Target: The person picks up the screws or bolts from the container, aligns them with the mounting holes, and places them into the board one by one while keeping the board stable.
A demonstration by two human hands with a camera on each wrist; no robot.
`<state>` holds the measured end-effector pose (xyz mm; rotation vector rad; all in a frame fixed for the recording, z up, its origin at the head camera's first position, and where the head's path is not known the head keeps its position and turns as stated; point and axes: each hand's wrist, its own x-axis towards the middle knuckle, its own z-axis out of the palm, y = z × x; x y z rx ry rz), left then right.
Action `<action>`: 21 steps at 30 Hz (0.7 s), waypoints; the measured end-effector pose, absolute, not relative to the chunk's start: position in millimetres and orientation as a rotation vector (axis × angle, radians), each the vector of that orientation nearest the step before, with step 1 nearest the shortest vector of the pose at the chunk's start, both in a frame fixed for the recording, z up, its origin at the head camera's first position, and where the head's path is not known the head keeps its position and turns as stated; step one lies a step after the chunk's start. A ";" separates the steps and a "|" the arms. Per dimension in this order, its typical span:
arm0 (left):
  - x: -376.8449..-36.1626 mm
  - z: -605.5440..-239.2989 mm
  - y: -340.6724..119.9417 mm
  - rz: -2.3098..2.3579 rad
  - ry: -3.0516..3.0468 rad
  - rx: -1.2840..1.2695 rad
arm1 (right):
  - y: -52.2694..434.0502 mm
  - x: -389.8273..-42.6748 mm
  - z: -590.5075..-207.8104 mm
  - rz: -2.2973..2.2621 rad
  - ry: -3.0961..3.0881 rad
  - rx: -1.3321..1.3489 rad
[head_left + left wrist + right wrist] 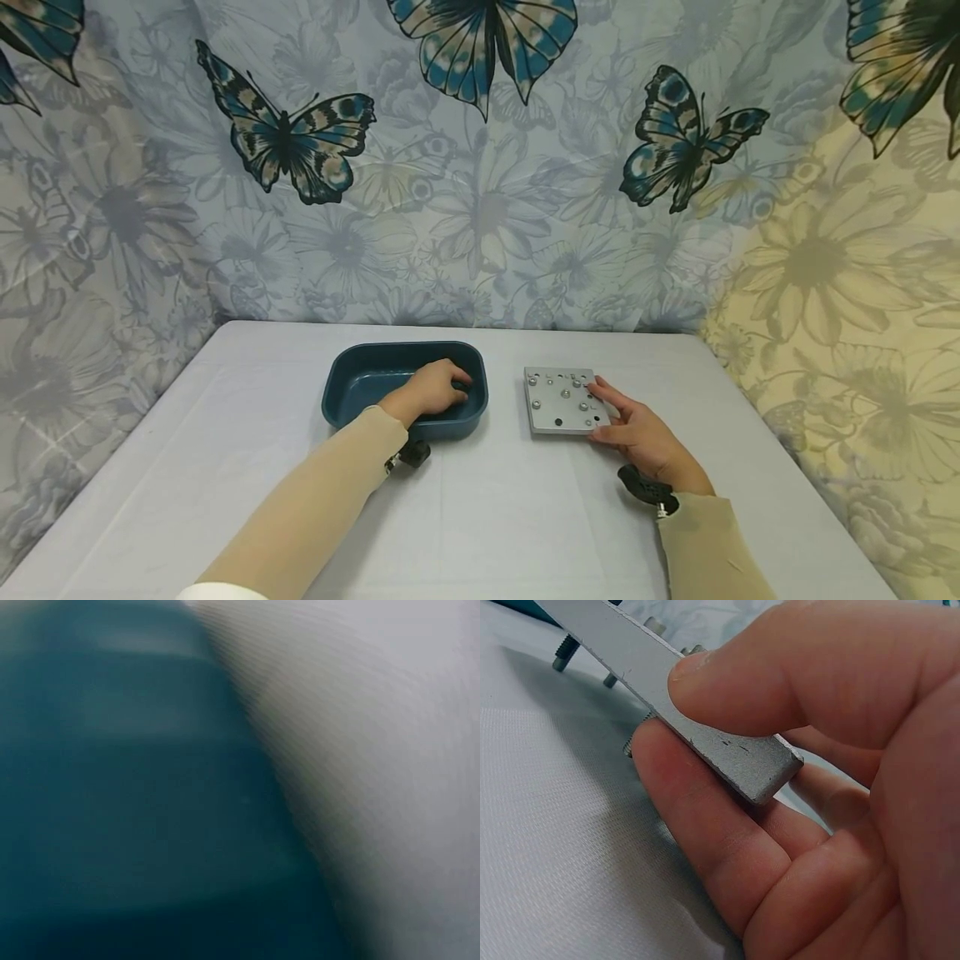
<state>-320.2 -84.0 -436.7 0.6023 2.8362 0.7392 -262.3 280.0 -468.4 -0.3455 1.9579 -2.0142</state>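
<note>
Silver-grey sq. metal plate (550, 410) w/ metal screws (566, 394), R edge pinched by R hand (643, 433), over white cloth-covered table (487, 517). Dark-teal rect. tray (442, 429) to its L; L hand (433, 388) inside, can't tell if gripping; blurred tray blocks L wrist cam. Butterfly-print backdrop (487, 192) behind.

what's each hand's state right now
Left hand: in the dark teal, plastic-looking rectangular tub; grip can't be told.
Right hand: holding the square silver metal plate fitted with screws.
</note>
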 end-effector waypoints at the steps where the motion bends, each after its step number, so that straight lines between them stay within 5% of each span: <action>1: -319.7 -436.7 -83.6 0.730 2.843 0.615 | 280.0 -262.2 -468.5 -2.015 1.957 -0.343; 21: -320.0 -438.6 -79.5 0.552 2.879 0.728 | 279.9 -262.5 -467.9 -2.028 1.948 -0.332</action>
